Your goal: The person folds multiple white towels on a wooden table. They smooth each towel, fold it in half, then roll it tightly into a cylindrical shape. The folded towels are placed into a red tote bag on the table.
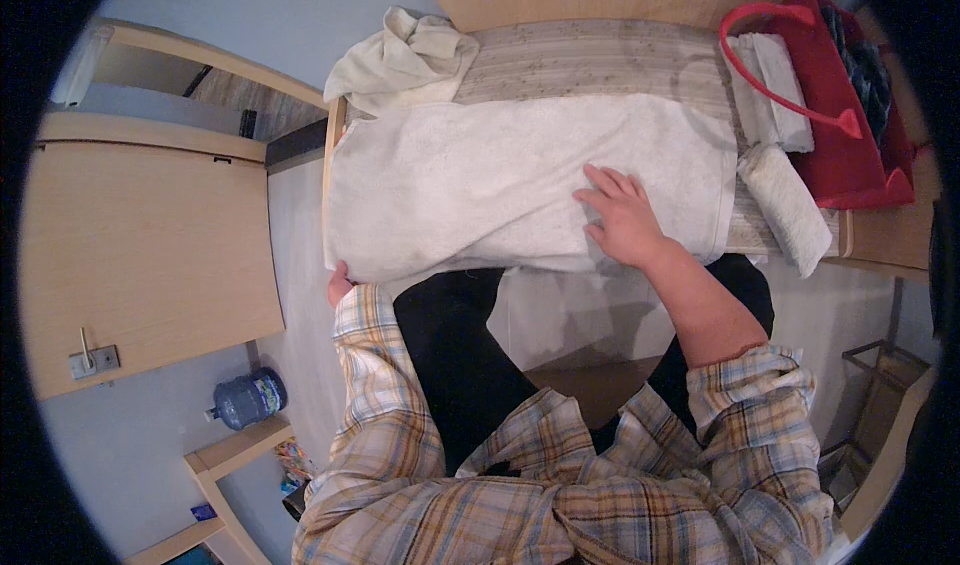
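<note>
A white towel (465, 182) lies spread over a bench-like surface in front of me, with a crease running diagonally across it. At its near left corner, my left hand (341, 286) pinches the edge, the thumb showing and the other fingers mostly hidden. My right hand (621, 216) rests palm down on the towel right of centre, fingers apart and holding nothing. A crumpled off-white cloth (405, 58) sits at the far left corner. To the right are a folded white towel (769, 88) and a rolled white towel (786, 208).
A red bag (847, 152) with a looped handle and dark fabric inside stands at the right end of the patterned surface (592, 58). On the left are a wooden door (157, 242) and a large blue water bottle (247, 400). A metal-framed rack (874, 407) stands at lower right.
</note>
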`<state>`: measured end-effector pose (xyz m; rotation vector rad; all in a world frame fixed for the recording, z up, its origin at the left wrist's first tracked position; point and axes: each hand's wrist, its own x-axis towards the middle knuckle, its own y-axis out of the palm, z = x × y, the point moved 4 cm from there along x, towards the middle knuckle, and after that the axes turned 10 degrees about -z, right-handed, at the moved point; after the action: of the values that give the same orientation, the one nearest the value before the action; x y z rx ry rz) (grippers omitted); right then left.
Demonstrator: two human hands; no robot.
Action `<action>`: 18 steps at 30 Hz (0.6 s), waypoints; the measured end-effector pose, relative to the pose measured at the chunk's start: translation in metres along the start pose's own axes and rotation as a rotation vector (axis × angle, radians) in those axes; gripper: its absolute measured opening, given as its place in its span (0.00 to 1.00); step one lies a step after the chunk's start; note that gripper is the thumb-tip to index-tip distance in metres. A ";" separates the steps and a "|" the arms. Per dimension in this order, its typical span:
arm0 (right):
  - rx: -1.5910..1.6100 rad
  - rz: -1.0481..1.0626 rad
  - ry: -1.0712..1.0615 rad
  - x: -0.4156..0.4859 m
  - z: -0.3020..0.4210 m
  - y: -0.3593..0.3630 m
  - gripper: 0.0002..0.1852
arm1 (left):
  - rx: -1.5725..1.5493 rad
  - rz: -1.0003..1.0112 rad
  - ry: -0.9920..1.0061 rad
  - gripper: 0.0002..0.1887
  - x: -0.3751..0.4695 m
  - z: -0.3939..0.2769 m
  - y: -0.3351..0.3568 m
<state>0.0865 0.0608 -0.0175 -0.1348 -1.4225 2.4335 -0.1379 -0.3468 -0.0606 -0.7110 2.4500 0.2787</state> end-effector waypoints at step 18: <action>-0.044 0.138 -0.239 -0.028 0.003 -0.005 0.07 | 0.584 0.490 0.834 0.12 -0.058 -0.024 0.069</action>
<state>0.1135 0.0514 -0.0133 0.0518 -1.6165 2.6025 -0.1461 -0.2723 -0.0044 0.0836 3.2163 -0.6745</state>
